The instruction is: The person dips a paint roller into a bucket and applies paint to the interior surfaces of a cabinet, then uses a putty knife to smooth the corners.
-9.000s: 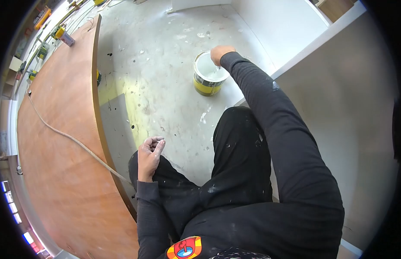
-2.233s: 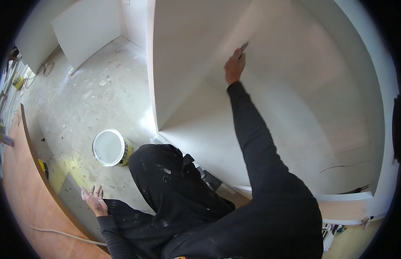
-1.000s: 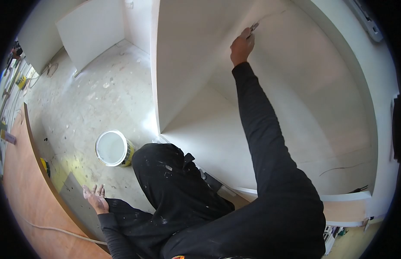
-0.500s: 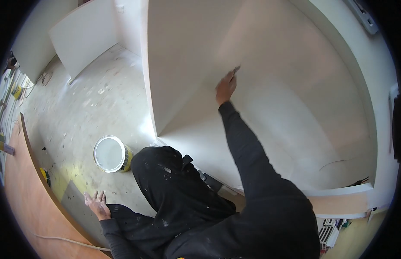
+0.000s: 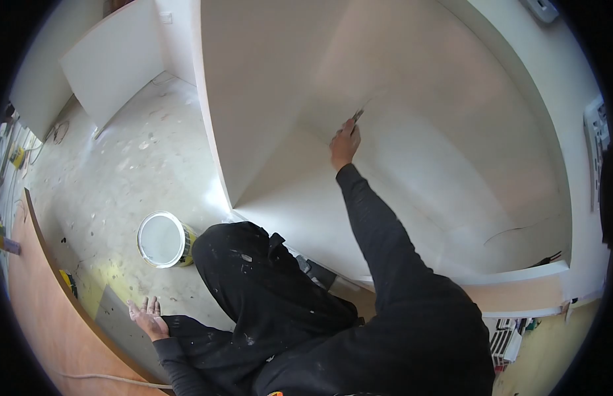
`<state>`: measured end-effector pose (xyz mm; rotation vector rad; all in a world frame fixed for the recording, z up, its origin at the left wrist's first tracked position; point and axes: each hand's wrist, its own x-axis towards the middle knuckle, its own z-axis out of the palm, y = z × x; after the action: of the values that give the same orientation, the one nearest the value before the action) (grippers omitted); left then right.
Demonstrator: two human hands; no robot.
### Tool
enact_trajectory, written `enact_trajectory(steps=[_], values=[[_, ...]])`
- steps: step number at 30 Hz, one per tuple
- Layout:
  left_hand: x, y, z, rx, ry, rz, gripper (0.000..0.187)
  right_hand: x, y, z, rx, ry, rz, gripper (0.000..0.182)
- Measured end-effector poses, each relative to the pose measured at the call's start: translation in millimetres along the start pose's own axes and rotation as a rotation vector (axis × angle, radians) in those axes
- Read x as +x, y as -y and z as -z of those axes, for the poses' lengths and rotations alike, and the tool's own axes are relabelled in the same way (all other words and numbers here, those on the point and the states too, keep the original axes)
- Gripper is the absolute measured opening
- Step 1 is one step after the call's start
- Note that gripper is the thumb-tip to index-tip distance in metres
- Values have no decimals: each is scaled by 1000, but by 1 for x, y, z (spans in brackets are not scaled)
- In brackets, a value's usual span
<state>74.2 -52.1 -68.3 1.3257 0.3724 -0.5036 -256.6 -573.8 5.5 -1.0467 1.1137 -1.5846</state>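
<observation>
Filling white cabinet's inner corner (image 5: 300, 125): right hand (image 5: 344, 146) gripping small metal putty knife (image 5: 357, 115) there; left hand (image 5: 145, 315) spread, empty; reloading from yellow bucket (image 5: 162, 239) likely next.

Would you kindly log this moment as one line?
right hand: holds small metal-bladed tool against white panel | left hand: open, empty | open white-filled paint can: on floor

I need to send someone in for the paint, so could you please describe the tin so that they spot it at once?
Start at the white cabinet whose front corner meets the speckled concrete floor. Just out from that corner, beside the kneeling person's dark knee, stands an open round tin. It has white paint inside and a yellow band on its side, the only container on that stretch of floor.
</observation>
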Motion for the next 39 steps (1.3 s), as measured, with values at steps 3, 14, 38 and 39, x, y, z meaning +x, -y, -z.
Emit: enact_trajectory(steps=[3, 14, 38, 39], values=[[7, 5, 6, 0, 34, -13, 73, 45, 68, -15, 36, 69, 200, 31], [9, 5, 6, -62, 33, 2, 73, -1, -48, 49, -566, -96, 295, 40], [16, 8, 13, -15, 19, -17, 71, 21, -56, 36, -293, -36, 161, 42], [16, 8, 14, -19, 14, -17, 75, -4, -87, 46, -266, -41, 88, 45]])
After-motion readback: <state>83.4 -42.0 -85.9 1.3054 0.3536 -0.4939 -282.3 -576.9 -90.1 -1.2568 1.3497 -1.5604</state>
